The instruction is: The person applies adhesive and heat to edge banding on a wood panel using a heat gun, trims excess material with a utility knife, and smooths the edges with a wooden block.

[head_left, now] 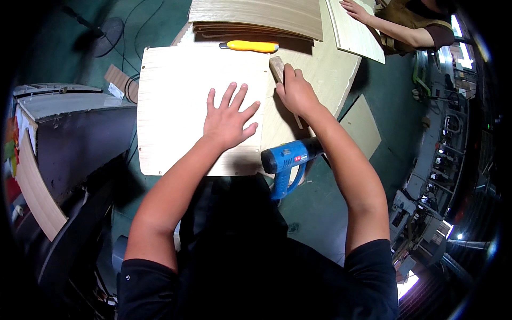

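My left hand (228, 120) lies with fingers spread on a pale wood-grain board (173, 112) with small holes near its corners. Just past the board's right edge, my right hand (298, 93) is closed around a narrow wooden block (277, 68), whose far end sticks out beyond the fingers. A yellow utility knife (250, 46) lies at the board's far edge. Close to my right forearm, at the near side of the table, is a blue heat gun (288, 160); the forearm hides its right end.
A stack of wood-grain panels (256, 13) sits on the table (320, 74) beyond the board. At the far right, another person's hand (356, 10) rests on a pale panel (354, 32). A grey cabinet-like unit (80, 128) stands left. Cables and a round base (108, 37) are on the floor.
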A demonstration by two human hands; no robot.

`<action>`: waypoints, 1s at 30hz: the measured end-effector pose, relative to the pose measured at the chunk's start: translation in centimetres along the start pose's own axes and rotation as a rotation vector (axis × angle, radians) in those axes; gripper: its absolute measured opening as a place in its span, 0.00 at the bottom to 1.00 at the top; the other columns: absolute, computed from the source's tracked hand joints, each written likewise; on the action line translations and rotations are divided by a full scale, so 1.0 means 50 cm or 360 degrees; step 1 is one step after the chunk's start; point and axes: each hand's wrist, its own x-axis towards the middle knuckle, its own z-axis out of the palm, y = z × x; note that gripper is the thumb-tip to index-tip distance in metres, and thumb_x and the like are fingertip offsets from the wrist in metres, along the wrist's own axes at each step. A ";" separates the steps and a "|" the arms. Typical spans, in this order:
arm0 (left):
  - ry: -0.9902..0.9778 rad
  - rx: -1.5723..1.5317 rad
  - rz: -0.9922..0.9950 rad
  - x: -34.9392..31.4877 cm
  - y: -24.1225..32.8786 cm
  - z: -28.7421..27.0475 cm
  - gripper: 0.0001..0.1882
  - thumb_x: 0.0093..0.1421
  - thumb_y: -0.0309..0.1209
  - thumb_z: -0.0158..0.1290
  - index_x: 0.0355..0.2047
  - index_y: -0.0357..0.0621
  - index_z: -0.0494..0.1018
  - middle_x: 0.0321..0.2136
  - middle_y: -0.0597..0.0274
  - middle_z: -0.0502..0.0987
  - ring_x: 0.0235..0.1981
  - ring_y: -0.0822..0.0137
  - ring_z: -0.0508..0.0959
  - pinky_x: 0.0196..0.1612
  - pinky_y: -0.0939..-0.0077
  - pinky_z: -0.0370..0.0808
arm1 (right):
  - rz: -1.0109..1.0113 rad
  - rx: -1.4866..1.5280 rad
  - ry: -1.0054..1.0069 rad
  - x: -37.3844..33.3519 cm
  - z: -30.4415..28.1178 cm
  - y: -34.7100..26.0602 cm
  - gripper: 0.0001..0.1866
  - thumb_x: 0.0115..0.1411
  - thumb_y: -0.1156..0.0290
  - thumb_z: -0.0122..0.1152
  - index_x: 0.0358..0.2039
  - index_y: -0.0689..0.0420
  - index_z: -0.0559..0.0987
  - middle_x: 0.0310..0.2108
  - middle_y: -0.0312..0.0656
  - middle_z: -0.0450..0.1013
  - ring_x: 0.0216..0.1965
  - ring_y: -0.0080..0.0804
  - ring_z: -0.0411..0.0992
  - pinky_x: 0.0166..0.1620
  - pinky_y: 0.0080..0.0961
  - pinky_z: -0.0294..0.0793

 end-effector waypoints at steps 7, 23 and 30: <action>-0.0008 -0.0011 0.0015 0.002 0.001 0.002 0.30 0.67 0.58 0.45 0.70 0.77 0.64 0.77 0.61 0.50 0.78 0.56 0.45 0.73 0.31 0.35 | -0.0067 0.0131 0.0065 -0.008 0.015 0.018 0.27 0.65 0.66 0.57 0.59 0.67 0.64 0.46 0.66 0.72 0.45 0.66 0.76 0.50 0.51 0.78; 0.0054 0.0050 0.0011 0.009 0.007 0.008 0.31 0.65 0.58 0.48 0.68 0.77 0.67 0.76 0.58 0.52 0.77 0.53 0.46 0.72 0.28 0.39 | -0.0094 0.0063 0.0067 -0.041 0.028 0.004 0.25 0.64 0.70 0.57 0.57 0.71 0.65 0.47 0.66 0.72 0.42 0.64 0.78 0.47 0.49 0.81; 0.0080 0.0052 0.0012 0.010 0.003 0.015 0.31 0.64 0.58 0.49 0.67 0.76 0.67 0.75 0.58 0.53 0.77 0.52 0.47 0.72 0.27 0.39 | -0.0091 0.0007 -0.0002 -0.077 0.023 -0.013 0.23 0.63 0.69 0.56 0.54 0.71 0.67 0.45 0.65 0.72 0.40 0.62 0.79 0.45 0.48 0.81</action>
